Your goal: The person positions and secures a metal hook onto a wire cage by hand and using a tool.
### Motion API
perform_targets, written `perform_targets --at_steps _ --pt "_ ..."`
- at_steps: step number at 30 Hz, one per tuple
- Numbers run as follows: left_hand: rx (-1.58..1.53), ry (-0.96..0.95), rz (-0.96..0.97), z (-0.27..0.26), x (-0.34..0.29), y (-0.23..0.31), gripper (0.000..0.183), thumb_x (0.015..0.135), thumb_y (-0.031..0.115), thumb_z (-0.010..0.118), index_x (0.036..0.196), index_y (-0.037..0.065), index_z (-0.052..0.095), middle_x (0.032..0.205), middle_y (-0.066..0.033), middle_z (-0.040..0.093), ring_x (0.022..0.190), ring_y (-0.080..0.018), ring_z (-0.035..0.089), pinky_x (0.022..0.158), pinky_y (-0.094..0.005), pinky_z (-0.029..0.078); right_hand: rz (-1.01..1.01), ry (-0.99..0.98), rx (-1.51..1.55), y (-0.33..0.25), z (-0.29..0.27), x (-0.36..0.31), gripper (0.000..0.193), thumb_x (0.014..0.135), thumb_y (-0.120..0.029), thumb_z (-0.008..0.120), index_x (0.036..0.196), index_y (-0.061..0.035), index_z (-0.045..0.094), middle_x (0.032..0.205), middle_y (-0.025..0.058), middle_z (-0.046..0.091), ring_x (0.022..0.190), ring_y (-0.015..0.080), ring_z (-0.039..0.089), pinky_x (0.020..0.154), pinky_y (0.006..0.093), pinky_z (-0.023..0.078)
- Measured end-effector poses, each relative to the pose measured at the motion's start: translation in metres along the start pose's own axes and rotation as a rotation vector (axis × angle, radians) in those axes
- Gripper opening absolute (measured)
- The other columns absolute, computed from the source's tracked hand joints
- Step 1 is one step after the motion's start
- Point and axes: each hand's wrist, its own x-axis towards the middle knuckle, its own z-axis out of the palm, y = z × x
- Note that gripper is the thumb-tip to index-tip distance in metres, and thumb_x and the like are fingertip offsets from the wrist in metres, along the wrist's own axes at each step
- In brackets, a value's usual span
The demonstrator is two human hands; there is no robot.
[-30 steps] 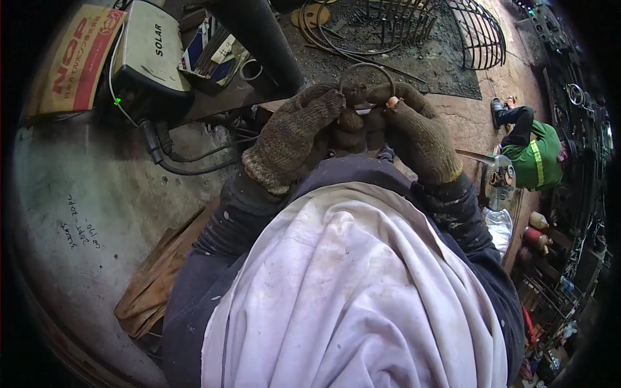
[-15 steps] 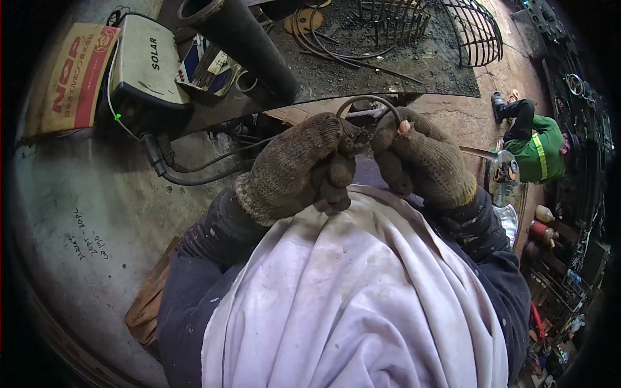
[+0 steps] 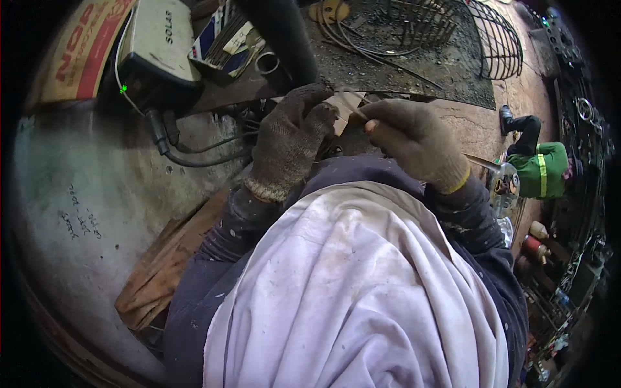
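Observation:
A thin, curved metal rod point(image 3: 356, 110) lies in the gloved fingers of my right hand point(image 3: 417, 139), closed round it with a fingertip showing through the glove. Motion blurs the rod. To its left, my left hand point(image 3: 284, 145), in a dirty knit glove, is raised with its fingers bent close to the rod's far part. Whether those fingers touch the rod is hidden by blur. Both hands are above my lap, in front of the near edge of the metal work table point(image 3: 453, 94).
Curved rods point(image 3: 362, 52), upright metal pins point(image 3: 430, 29) and a black bar cage point(image 3: 498, 42) are on the table. A thick dark pipe point(image 3: 281, 39) leans near a white machine box point(image 3: 162, 42) with cables. At right, a person in green point(image 3: 540, 171) sits near a grinder point(image 3: 504, 184).
My hands have moved up and apart from their close hold on the looped rod. The left hand has turned and shifted left. The view has shifted too.

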Motion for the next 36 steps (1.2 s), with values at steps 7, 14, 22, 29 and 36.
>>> perform_targets --at_steps 7,14,22,29,36 --pt "-0.232 -0.176 -0.291 -0.027 -0.005 -0.021 0.036 0.096 0.011 0.061 0.129 -0.002 0.056 0.107 -0.0096 0.068 0.088 -0.0139 0.066 0.076 -0.0232 0.054 -0.360 -0.260 -0.738 0.008 0.009 0.018 0.038 0.083 -0.012 0.068 0.120 -0.0193 0.069 0.104 0.0125 0.067 0.093 0.0321 0.066 0.076 0.0391 0.055" --pt "-0.424 -0.004 -0.328 -0.028 -0.015 -0.043 0.038 0.094 0.010 0.062 0.129 -0.003 0.055 0.107 -0.0113 0.068 0.093 -0.0164 0.068 0.078 -0.0271 0.058 -0.161 0.130 0.070 0.035 0.031 0.016 0.049 0.088 -0.009 0.067 0.136 -0.0076 0.056 0.119 0.0133 0.064 0.104 0.0214 0.064 0.092 0.0334 0.053" --pt "-0.865 -0.330 -0.399 -0.014 -0.008 -0.058 0.034 0.097 0.022 0.060 0.125 0.001 0.059 0.088 -0.0004 0.062 0.069 -0.0079 0.053 0.063 -0.0243 0.047 -0.001 -0.059 0.363 0.046 0.033 0.019 0.038 0.093 -0.011 0.065 0.129 0.0002 0.059 0.115 0.0115 0.066 0.103 0.0156 0.062 0.092 0.0301 0.051" --pt "-0.925 -0.399 -0.586 0.000 -0.002 -0.069 0.030 0.098 0.028 0.059 0.118 0.006 0.062 0.089 -0.0014 0.063 0.072 -0.0102 0.059 0.066 -0.0264 0.051 0.323 0.008 0.286 0.050 0.033 0.021 0.027 0.095 -0.024 0.064 0.103 0.0013 0.070 0.086 0.0069 0.071 0.078 0.0119 0.065 0.070 0.0278 0.052" --pt "-0.945 -0.235 -0.449 -0.005 -0.010 -0.088 0.033 0.100 0.024 0.057 0.124 0.002 0.058 0.102 -0.0131 0.069 0.089 -0.0232 0.070 0.077 -0.0385 0.059 0.442 -0.064 0.119 0.062 0.033 0.041 0.040 0.095 -0.038 0.062 0.100 0.0010 0.071 0.078 0.0069 0.069 0.069 0.0114 0.061 0.064 0.0277 0.050"
